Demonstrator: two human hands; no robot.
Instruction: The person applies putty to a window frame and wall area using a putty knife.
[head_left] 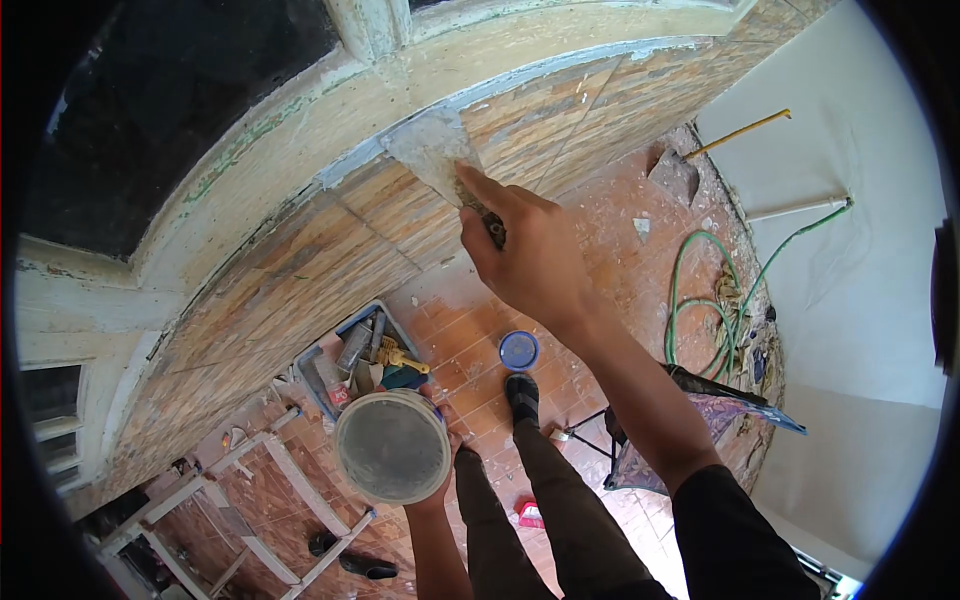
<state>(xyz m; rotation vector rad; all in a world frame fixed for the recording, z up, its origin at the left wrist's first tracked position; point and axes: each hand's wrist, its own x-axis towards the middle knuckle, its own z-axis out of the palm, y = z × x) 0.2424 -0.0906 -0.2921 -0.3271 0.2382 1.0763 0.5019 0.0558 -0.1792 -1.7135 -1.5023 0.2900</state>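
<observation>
My right hand (535, 250) is closed around the handle of a wide putty knife (432, 148), index finger stretched along its blade. The blade, smeared with pale filler, lies against the lower edge of the cream window frame (270, 165), where it meets the stone-patterned wall tiles (300, 255). Bluish-white filler (352, 162) runs along that joint on both sides of the blade. Lower down, my left hand (437, 488) grips a round tub (338, 440) from its side and underneath. Grey material shows inside the tub; some of the left fingers are hidden behind it.
A tool crate (309, 385) sits on the tiled floor, near a blue-topped container (519, 350) by my foot. A wooden ladder (300, 478) is at lower left. On the right are a folding chair (655, 450), a green hose (672, 310) and a shovel (676, 178).
</observation>
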